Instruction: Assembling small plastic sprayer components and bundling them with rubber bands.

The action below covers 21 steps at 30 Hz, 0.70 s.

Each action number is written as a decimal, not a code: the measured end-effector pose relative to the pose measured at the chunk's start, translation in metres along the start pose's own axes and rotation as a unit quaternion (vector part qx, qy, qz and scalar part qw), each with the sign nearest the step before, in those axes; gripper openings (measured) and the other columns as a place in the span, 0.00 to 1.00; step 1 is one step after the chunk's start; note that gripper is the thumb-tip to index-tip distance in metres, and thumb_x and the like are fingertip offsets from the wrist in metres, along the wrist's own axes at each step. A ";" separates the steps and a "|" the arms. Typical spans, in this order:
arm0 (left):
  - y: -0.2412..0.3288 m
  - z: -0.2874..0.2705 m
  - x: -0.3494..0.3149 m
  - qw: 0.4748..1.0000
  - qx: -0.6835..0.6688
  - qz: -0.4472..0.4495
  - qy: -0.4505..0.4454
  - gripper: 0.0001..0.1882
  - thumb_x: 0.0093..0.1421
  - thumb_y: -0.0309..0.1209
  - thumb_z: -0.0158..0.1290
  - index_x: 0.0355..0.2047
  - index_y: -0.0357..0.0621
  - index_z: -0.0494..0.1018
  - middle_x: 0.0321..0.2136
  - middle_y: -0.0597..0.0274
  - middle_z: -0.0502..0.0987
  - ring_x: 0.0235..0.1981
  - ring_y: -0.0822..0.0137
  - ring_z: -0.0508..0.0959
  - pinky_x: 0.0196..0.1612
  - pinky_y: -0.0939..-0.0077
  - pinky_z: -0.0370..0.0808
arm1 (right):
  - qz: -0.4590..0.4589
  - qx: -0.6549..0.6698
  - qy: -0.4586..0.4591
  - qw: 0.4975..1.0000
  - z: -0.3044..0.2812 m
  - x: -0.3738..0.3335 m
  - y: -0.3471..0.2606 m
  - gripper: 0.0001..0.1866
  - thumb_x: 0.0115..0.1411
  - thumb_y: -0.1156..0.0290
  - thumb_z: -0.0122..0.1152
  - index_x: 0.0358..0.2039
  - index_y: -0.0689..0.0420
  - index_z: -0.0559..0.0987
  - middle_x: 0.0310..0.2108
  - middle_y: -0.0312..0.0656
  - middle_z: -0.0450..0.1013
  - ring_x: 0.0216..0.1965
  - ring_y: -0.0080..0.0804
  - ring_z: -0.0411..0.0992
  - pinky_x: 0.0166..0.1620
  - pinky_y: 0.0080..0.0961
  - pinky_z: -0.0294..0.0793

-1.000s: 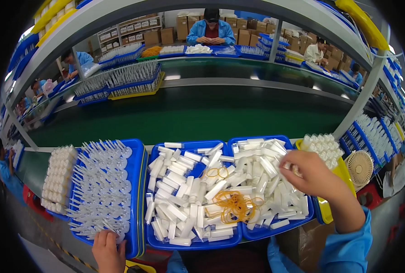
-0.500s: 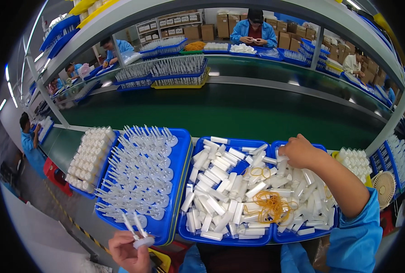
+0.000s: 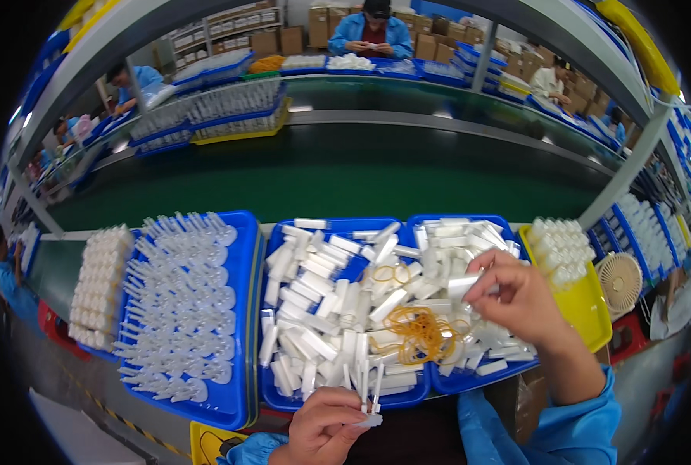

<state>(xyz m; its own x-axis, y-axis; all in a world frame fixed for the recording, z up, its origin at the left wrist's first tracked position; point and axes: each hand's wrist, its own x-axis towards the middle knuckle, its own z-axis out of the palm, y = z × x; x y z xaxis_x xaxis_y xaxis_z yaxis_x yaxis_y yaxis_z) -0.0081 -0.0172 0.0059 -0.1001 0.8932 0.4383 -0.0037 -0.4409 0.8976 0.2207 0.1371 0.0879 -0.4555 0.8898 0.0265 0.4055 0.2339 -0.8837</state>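
Observation:
My left hand (image 3: 326, 426), low in the middle, pinches a translucent white part (image 3: 371, 420) with a flat base and thin upright stems. My right hand (image 3: 512, 298) is above the right blue tray (image 3: 458, 384), its fingertips closed on a white rectangular piece (image 3: 462, 287) with a clear, shiny wrapping. Many similar white pieces fill that tray and the middle blue tray (image 3: 353, 270). A tangle of yellow rubber bands (image 3: 417, 333) lies over the pieces between both hands. Left of them, a blue tray (image 3: 241, 310) carries rows of stemmed translucent parts (image 3: 179, 302) like the one in my left hand.
Stacked white pieces (image 3: 101, 287) stand at the far left. A yellow tray (image 3: 586, 314) with white parts and a beige fan (image 3: 619, 283) are on the right. Beyond runs a green conveyor belt (image 3: 322, 174); co-workers (image 3: 373, 35) sit across it.
My right hand has drawn back from the far side of the right tray, now holding a white piece. My left hand has moved right with the stemmed part. The view has shifted.

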 end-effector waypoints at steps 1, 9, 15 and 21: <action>0.000 0.002 0.001 1.000 -0.018 -0.010 -0.014 0.05 0.51 0.20 0.55 0.29 0.37 0.71 0.31 0.51 0.72 0.31 0.63 0.72 0.34 0.75 0.69 | -0.005 0.057 0.002 0.998 0.007 -0.011 -0.001 0.07 0.50 0.79 0.57 0.31 0.57 0.78 0.36 0.37 0.69 0.37 0.20 0.68 0.37 0.13 0.68; -0.010 0.028 0.017 0.988 -0.089 0.046 -0.122 0.03 0.51 0.21 0.56 0.28 0.37 0.74 0.30 0.52 0.75 0.32 0.58 0.75 0.36 0.70 0.72 | 0.064 0.489 0.088 0.865 0.049 -0.061 0.028 0.22 0.56 0.80 0.55 0.51 0.60 0.63 0.35 0.36 0.67 0.30 0.14 0.66 0.31 0.09 0.66; -0.012 0.036 0.015 0.987 -0.082 0.010 -0.139 0.03 0.51 0.21 0.56 0.28 0.37 0.74 0.29 0.53 0.76 0.32 0.58 0.76 0.36 0.70 0.72 | 0.098 0.543 0.022 0.834 0.049 -0.063 0.035 0.21 0.57 0.77 0.54 0.51 0.59 0.63 0.35 0.34 0.67 0.29 0.15 0.64 0.30 0.11 0.63; -0.013 0.036 0.014 0.984 -0.109 -0.030 -0.136 0.04 0.51 0.22 0.56 0.29 0.37 0.74 0.30 0.54 0.76 0.33 0.60 0.75 0.37 0.70 0.71 | 0.054 0.524 -0.043 0.849 0.046 -0.063 0.053 0.14 0.57 0.74 0.55 0.43 0.58 0.66 0.36 0.33 0.66 0.32 0.17 0.64 0.31 0.13 0.63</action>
<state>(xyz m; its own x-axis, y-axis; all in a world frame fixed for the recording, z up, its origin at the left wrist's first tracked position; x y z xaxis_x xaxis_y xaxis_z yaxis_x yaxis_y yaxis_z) 0.0260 0.0044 0.0026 0.1768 0.8956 0.4083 -0.2182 -0.3689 0.9035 0.2346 0.0751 0.0183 -0.5343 0.8419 -0.0761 -0.4583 -0.3641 -0.8108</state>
